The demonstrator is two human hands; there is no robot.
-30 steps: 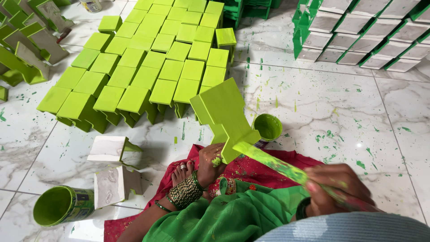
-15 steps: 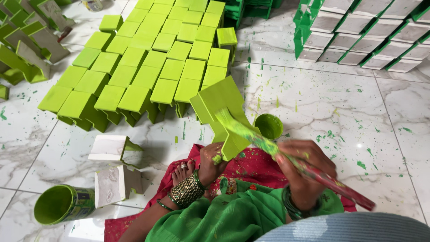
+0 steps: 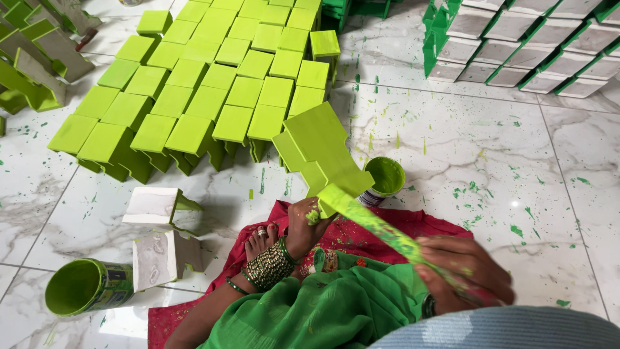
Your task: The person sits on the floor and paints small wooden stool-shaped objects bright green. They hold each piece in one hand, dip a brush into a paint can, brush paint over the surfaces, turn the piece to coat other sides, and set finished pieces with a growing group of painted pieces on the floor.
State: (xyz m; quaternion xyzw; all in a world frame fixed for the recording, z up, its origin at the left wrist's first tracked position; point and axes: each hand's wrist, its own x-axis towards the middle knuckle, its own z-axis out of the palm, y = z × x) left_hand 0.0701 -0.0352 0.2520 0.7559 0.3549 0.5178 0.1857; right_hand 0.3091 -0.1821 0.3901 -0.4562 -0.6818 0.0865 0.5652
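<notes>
So we've got our left hand [image 3: 303,223] pinching the lime-green block [image 3: 323,152] by its bottom edge, holding it tilted above the floor just beside the paint can [image 3: 385,178]. Our right hand [image 3: 462,271] is fisted round the paintbrush [image 3: 368,216], bristles touching the block's lower corner, right above the left fingers.

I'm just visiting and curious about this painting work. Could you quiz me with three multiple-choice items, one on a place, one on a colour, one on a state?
1. Where is the open paint pot?
A. On the floor just right of the held piece
B. On the stacked pieces
C. In the left hand

2. What colour are the two unpainted pieces?
A. Red
B. White
C. Black

3. How is the stepped green piece?
A. Lying flat
B. Held up by the left hand
C. Inside a can

Answers: 1 A, it stands on the marble beside the piece. 2 B, both show bare white faces. 3 B, fingers grip its lower end while the right hand brushes it.
</notes>
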